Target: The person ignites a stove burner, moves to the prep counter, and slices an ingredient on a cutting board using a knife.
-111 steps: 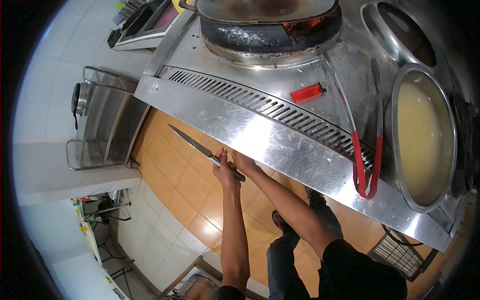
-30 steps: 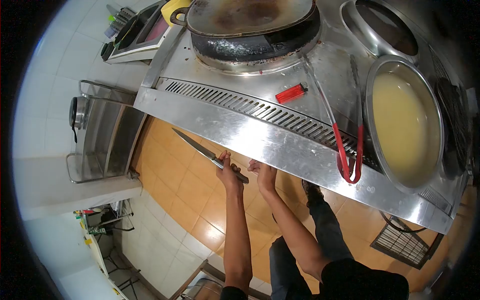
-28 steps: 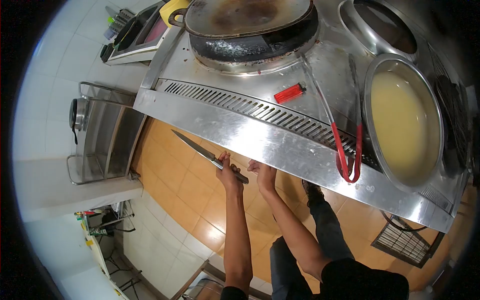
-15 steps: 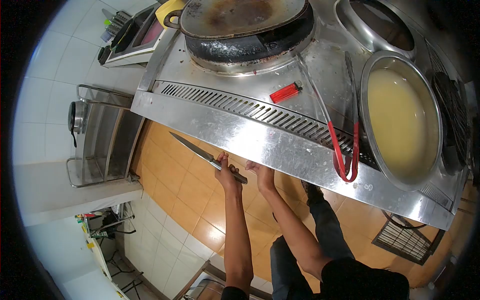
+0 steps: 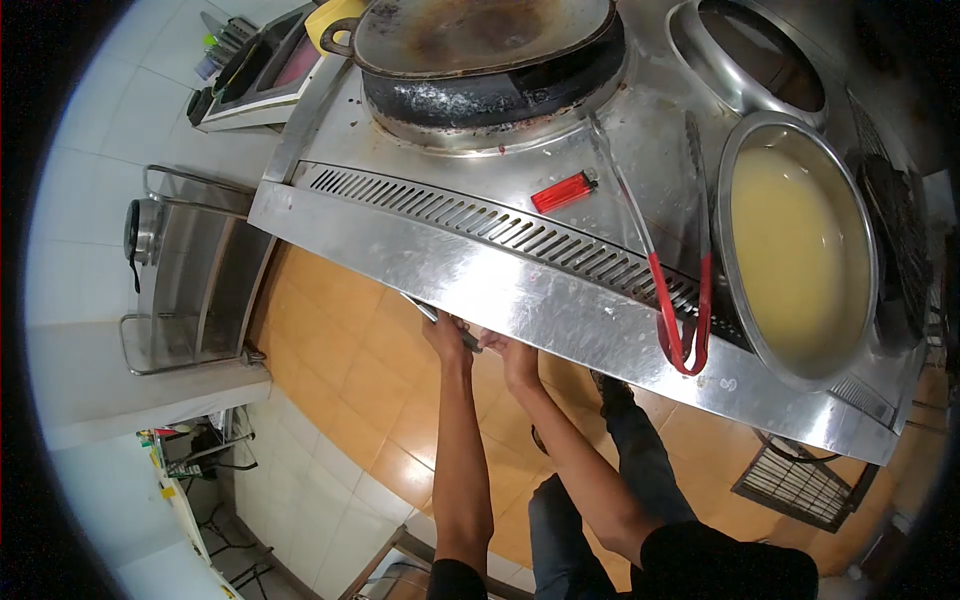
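Observation:
My left hand [image 5: 447, 337] is closed round the dark handle of a knife [image 5: 428, 311], just below the steel counter's front edge. Only a short part of the blade shows; the rest is hidden by that edge. Close beside it, my right hand [image 5: 511, 357] has its fingers bent together near the butt of the handle. Whatever those fingers may hold is too small to make out. Above the hands, a red lighter [image 5: 564, 191] lies on the steel counter [image 5: 400, 235]. Red-handled tongs [image 5: 655, 270] lie to the right of the lighter.
A large covered pan [image 5: 470, 35] sits on the burner at the top. On the right are a steel bowl of yellow liquid [image 5: 795, 250] and a steel pot of dark liquid [image 5: 765, 60]. A trolley [image 5: 190, 285] stands left; a metal grate [image 5: 798, 485] leans at lower right.
The knife has moved up under the counter edge, so most of its blade is now hidden. My right hand has come closer to my left hand. The view has shifted slightly.

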Demonstrator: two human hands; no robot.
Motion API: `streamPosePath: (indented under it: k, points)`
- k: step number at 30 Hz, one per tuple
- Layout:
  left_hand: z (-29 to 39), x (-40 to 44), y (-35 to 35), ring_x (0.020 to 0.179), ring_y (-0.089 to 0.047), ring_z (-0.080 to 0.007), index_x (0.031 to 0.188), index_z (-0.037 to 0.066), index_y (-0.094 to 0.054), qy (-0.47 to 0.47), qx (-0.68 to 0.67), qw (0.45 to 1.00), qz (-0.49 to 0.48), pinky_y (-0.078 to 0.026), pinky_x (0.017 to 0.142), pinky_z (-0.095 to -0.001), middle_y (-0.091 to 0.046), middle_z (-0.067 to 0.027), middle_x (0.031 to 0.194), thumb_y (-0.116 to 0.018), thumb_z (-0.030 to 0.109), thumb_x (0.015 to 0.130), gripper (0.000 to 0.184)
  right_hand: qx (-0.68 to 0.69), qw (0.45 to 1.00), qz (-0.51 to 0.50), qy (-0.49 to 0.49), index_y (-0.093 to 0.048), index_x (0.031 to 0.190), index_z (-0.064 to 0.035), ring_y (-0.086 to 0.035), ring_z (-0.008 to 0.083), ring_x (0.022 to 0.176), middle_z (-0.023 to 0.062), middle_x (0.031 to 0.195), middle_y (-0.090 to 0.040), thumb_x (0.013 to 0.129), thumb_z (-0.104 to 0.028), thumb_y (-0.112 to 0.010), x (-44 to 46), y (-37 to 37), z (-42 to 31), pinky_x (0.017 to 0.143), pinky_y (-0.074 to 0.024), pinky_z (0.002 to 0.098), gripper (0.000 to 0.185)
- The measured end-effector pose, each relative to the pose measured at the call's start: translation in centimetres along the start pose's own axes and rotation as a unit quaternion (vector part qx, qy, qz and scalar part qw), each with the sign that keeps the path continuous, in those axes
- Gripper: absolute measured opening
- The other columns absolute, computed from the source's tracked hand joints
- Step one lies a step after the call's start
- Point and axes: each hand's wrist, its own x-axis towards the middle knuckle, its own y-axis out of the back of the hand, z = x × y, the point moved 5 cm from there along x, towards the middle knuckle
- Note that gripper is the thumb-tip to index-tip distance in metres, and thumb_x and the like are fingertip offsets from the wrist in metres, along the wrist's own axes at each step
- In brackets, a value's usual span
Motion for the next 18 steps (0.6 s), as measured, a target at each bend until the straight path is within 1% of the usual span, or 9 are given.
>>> streamPosePath:
  k: [2, 3, 5, 6, 8, 15, 16, 17, 18]
  points:
    - [1.3, -0.9, -0.7, 0.053, -0.047, -0.0089, 0.1, 0.002, -0.055, -0.036, 0.018, 0.999, 0.021, -0.041, 0.048, -0.0258, -0.052, -0.0016, 0.067, -0.054, 0.012, 0.101, 0.01, -0.013, 0.999, 0.036, 0.025, -0.06, 0.103, -0.0018, -0.064, 0.0221, 0.073, 0.0111, 0.085, -0.066, 0.106, -0.043, -0.035, 0.5, 0.7, 1.4, 0.075, -0.0534, 0.0351, 0.048]
    - [1.4, -1.0, -1.0, 0.053, -0.047, -0.0089, 0.1, 0.002, -0.055, -0.037, 0.018, 0.999, 0.022, -0.041, 0.048, -0.0258, -0.052, -0.0016, 0.067, -0.054, 0.012, 0.101, 0.01, -0.017, 0.998, 0.047, 0.033, -0.06, 0.104, -0.0017, -0.064, 0.0222, 0.073, 0.0112, 0.085, -0.066, 0.106, -0.043, -0.036, 0.4, 0.7, 1.2, 0.075, -0.0533, 0.0351, 0.049]
    - [1.6, -1.3, -1.1, 0.052, -0.047, -0.0086, 0.098, 0.002, -0.056, -0.057, 0.019, 0.997, 0.044, -0.04, 0.047, -0.0259, -0.052, -0.0006, 0.066, -0.053, 0.013, 0.102, 0.012, -0.004, 1.0, -0.012, 0.001, -0.06, 0.103, -0.0014, -0.064, 0.0222, 0.072, 0.0113, 0.085, -0.065, 0.106, -0.044, -0.036, -1.0, -1.0, -2.7, 0.075, -0.0531, 0.0351, 0.05]
    - [1.4, -1.2, -1.1, 0.052, -0.047, -0.0086, 0.098, 0.002, -0.056, -0.058, 0.018, 0.997, 0.044, -0.04, 0.047, -0.0259, -0.052, -0.0006, 0.066, -0.053, 0.013, 0.102, 0.012, -0.003, 1.0, -0.014, 0.002, -0.06, 0.103, -0.0014, -0.064, 0.0222, 0.072, 0.0113, 0.085, -0.065, 0.106, -0.044, -0.036, -1.2, -1.3, -3.0, 0.075, -0.0531, 0.0351, 0.05]
    - [0.9, -1.1, -0.9, 0.052, -0.047, -0.0082, 0.096, 0.002, -0.056, -0.057, 0.025, 0.997, 0.052, -0.039, 0.046, -0.025, -0.052, -0.0003, 0.067, -0.053, 0.013, 0.102, 0.013, 0.07, 0.996, 0.03, -0.046, -0.061, 0.103, -0.0017, -0.064, 0.0215, 0.073, 0.0108, 0.084, -0.065, 0.106, -0.044, -0.036, -1.3, -1.4, -3.1, 0.075, -0.0527, 0.0347, 0.049]
    - [0.9, -1.3, -1.0, 0.053, -0.047, -0.0078, 0.096, 0.002, -0.057, -0.06, 0.008, 0.998, 0.035, -0.039, 0.046, -0.0241, -0.053, 0.0004, 0.069, -0.055, 0.013, 0.1, 0.012, 0.021, 0.999, -0.002, -0.024, -0.062, 0.102, -0.0032, -0.064, 0.0204, 0.073, 0.0091, 0.085, -0.066, 0.106, -0.045, -0.036, -1.2, -0.9, -2.6, 0.074, -0.0526, 0.0334, 0.049]
    - [0.8, -1.1, -0.7, 0.072, -0.057, -0.0134, 0.11, -0.001, -0.057, -0.042, 0.045, 0.998, 0.027, -0.046, 0.06, -0.027, -0.06, -0.0049, 0.09, -0.055, 0.013, 0.1, 0.018, 0.002, 1.0, -0.015, -0.005, -0.062, 0.102, -0.0033, -0.064, 0.0204, 0.073, 0.0091, 0.085, -0.066, 0.106, -0.045, -0.036, -1.2, -0.9, -2.7, 0.074, -0.0526, 0.0335, 0.049]
    - [0.6, -1.0, -0.5, 0.09, -0.067, -0.019, 0.123, -0.003, -0.057, -0.025, 0.082, 0.996, 0.018, -0.054, 0.073, -0.0298, -0.066, -0.0102, 0.111, -0.055, 0.014, 0.099, 0.03, -0.008, 1.0, -0.021, 0.005, -0.062, 0.102, -0.0033, -0.064, 0.0204, 0.073, 0.0091, 0.085, -0.066, 0.106, -0.045, -0.036, -1.1, -0.9, -2.6, 0.074, -0.0527, 0.0335, 0.049]
    - [0.3, -0.9, -0.4, 0.09, -0.067, -0.019, 0.123, -0.003, -0.057, -0.026, 0.083, 0.996, 0.018, -0.054, 0.073, -0.0298, -0.066, -0.0102, 0.111, -0.055, 0.014, 0.099, 0.03, -0.017, 0.999, -0.027, 0.015, -0.062, 0.102, -0.0033, -0.064, 0.0204, 0.073, 0.0091, 0.085, -0.066, 0.106, -0.045, -0.036, -1.1, -0.9, -2.7, 0.074, -0.0527, 0.0335, 0.049]
